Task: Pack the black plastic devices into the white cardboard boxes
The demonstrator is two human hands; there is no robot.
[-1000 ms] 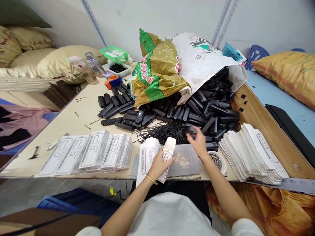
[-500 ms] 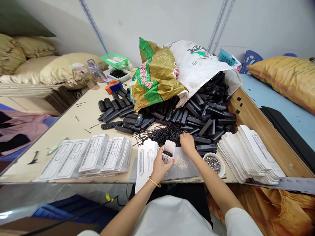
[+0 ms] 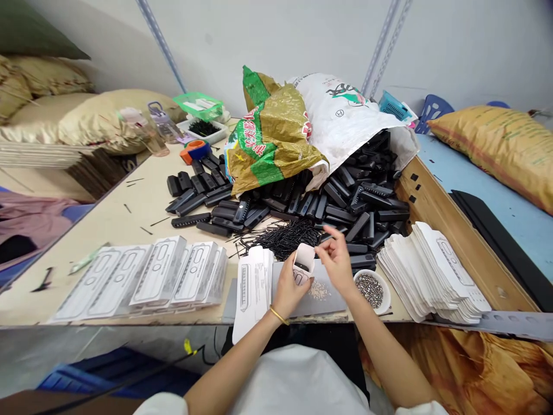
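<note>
My left hand (image 3: 290, 290) is wrapped round a small white box (image 3: 306, 255) whose top flap stands up, with a black item inside its mouth. Just right of the flap is my right hand (image 3: 337, 262), its thumb and index finger close together; whatever they hold is too small to make out. Behind both hands lies a pile of thin black sticks (image 3: 291, 237). Small pale bits (image 3: 318, 291) are scattered on a grey mat (image 3: 334, 294) under the hands. Flat white printed boxes (image 3: 254, 288) lie left of my left hand. A white bowl of metal pieces (image 3: 370, 290) sits right of my right wrist.
Many black plastic cases (image 3: 341, 213) are heaped behind, under a gold-green sack (image 3: 276, 144) and a white sack (image 3: 341, 121). Filled printed boxes (image 3: 159, 271) stand left; stacked flat cartons (image 3: 427, 271) lie right. A wooden board (image 3: 458, 230) edges the table's right side.
My right hand has come away from the black sticks, back to the box opening. My left hand and the box have shifted slightly right. The view has moved a little.
</note>
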